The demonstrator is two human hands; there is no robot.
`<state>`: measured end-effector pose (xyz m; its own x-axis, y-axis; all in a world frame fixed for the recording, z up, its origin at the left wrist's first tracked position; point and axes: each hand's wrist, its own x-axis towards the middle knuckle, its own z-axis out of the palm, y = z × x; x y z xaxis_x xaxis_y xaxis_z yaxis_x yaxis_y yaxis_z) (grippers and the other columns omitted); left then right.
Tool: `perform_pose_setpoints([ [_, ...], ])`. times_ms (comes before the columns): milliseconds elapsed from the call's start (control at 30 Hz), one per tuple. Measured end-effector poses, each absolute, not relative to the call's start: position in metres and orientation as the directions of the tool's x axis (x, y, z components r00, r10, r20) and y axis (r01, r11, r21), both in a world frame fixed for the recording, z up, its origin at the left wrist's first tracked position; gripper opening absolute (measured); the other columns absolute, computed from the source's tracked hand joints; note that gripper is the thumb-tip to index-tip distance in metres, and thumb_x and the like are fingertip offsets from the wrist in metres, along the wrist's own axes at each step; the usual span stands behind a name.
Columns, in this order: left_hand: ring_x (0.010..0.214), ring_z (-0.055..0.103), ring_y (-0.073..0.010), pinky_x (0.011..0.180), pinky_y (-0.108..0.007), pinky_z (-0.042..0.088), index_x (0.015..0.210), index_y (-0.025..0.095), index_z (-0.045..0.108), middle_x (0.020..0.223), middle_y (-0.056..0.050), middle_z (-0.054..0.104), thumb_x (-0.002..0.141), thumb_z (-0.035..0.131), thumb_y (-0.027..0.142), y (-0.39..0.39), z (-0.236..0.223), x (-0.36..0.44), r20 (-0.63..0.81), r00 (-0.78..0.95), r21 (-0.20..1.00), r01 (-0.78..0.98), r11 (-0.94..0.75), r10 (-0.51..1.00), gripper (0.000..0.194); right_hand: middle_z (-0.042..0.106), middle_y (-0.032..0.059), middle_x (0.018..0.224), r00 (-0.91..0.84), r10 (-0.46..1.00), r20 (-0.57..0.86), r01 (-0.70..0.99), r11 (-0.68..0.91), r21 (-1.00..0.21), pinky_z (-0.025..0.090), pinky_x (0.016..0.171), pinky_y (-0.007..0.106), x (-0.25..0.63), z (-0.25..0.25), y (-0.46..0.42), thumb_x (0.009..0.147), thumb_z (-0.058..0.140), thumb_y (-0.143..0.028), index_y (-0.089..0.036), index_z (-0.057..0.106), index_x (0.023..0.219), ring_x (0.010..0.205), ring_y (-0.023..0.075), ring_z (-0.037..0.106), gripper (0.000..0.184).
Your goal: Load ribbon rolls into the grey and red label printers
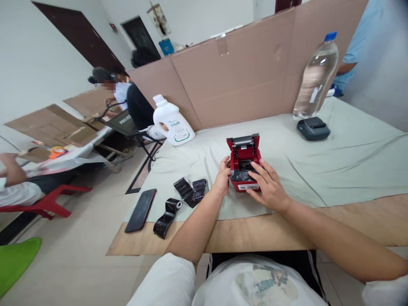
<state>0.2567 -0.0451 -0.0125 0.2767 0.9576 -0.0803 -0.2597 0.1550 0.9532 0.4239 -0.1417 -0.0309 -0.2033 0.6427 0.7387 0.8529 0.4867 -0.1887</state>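
A small red label printer stands on the grey cloth with its lid tipped open. My left hand grips its left side. My right hand lies over its front right, fingers reaching into the open bay, where a dark roll sits. Whether those fingers pinch the roll is hidden. Left of the printer lie black rolls, and a partly unrolled black strip rests near the table's front edge.
A black phone lies at the table's left edge. A white detergent bottle, a clear water bottle and a dark grey printer stand further back before a cardboard screen. Other people sit at the left; one stands at the far right.
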Motion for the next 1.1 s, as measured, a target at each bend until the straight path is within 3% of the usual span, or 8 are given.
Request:
perform_pose_setpoints([
  [167,0.122,0.052,-0.0261,0.101,-0.042,0.044,0.119,0.023,0.051,0.130,-0.007,0.056,0.057,0.051,0.020,-0.044,-0.009,0.251,-0.084,0.254,0.970,-0.199,0.137,0.964,0.061,0.056,0.0131,0.139,-0.204,0.647,0.735,0.839,0.503,-0.209,0.038,0.108,0.057,0.427,-0.034,-0.139,0.090,0.055,-0.039,-0.019,0.055,0.130,0.137,0.0343,0.042,0.045],
  [300,0.121,0.053,-0.0256,0.103,-0.041,0.043,0.112,0.020,0.057,0.121,-0.010,0.061,0.068,0.059,0.025,-0.036,0.011,0.248,0.164,0.188,0.985,0.025,-0.172,0.968,0.044,0.060,0.0137,0.134,-0.232,0.614,0.754,0.830,0.529,-0.176,0.041,0.105,0.054,0.429,-0.033,-0.137,0.090,0.056,-0.037,-0.017,0.056,0.129,0.130,0.0325,0.047,0.044],
  [400,0.108,0.062,-0.0228,0.098,-0.038,0.047,0.107,0.019,0.062,0.109,-0.009,0.068,0.079,0.054,0.025,-0.025,0.030,0.257,0.263,0.430,0.898,0.218,-0.382,0.864,0.030,0.059,0.0151,0.134,-0.249,0.596,0.763,0.820,0.549,-0.162,0.041,0.105,0.053,0.431,-0.032,-0.137,0.089,0.057,-0.037,-0.016,0.055,0.130,0.130,0.0328,0.046,0.046],
  [467,0.107,0.064,-0.0220,0.099,-0.037,0.046,0.109,0.019,0.064,0.111,-0.008,0.070,0.082,0.052,0.021,-0.016,0.041,0.269,0.163,0.613,0.738,0.445,-0.508,0.773,0.030,0.059,0.0157,0.133,-0.253,0.585,0.771,0.807,0.567,-0.166,0.041,0.105,0.053,0.432,-0.032,-0.137,0.089,0.058,-0.037,-0.015,0.054,0.131,0.130,0.0329,0.046,0.047],
  [600,0.121,0.058,-0.0256,0.107,-0.040,0.039,0.124,0.024,0.061,0.128,-0.006,0.066,0.083,0.057,0.026,-0.001,0.055,0.301,-0.204,0.692,0.151,0.722,-0.676,0.693,0.041,0.058,0.0163,0.133,-0.244,0.566,0.787,0.774,0.603,-0.194,0.043,0.104,0.053,0.437,-0.034,-0.134,0.088,0.059,-0.035,-0.015,0.051,0.134,0.130,0.0320,0.047,0.050],
  [733,0.116,0.060,-0.0289,0.105,-0.043,0.039,0.117,0.023,0.065,0.120,-0.008,0.069,0.083,0.058,0.033,0.004,0.057,0.319,-0.330,0.655,-0.035,0.711,-0.702,0.680,0.037,0.056,0.0159,0.134,-0.234,0.562,0.793,0.753,0.621,-0.218,0.043,0.105,0.053,0.442,-0.035,-0.131,0.089,0.058,-0.033,-0.017,0.046,0.137,0.128,0.0312,0.049,0.052],
  [867,0.103,0.064,-0.0262,0.095,-0.038,0.046,0.106,0.020,0.068,0.107,-0.007,0.072,0.073,0.065,0.025,0.005,0.050,0.316,-0.227,0.679,0.110,0.730,-0.674,0.698,0.033,0.053,0.0189,0.135,-0.197,0.563,0.803,0.742,0.621,-0.254,0.044,0.105,0.055,0.447,-0.031,-0.129,0.089,0.058,-0.035,-0.015,0.043,0.139,0.128,0.0323,0.048,0.055],
  [1100,0.092,0.062,-0.0178,0.085,-0.032,0.049,0.099,0.014,0.061,0.098,-0.005,0.066,0.060,0.066,0.014,-0.001,0.048,0.273,0.119,0.728,0.857,0.269,-0.440,0.675,0.039,0.049,0.0198,0.137,-0.172,0.585,0.793,0.728,0.617,-0.298,0.045,0.103,0.056,0.452,-0.032,-0.127,0.090,0.058,-0.037,-0.016,0.041,0.140,0.126,0.0333,0.048,0.058],
])
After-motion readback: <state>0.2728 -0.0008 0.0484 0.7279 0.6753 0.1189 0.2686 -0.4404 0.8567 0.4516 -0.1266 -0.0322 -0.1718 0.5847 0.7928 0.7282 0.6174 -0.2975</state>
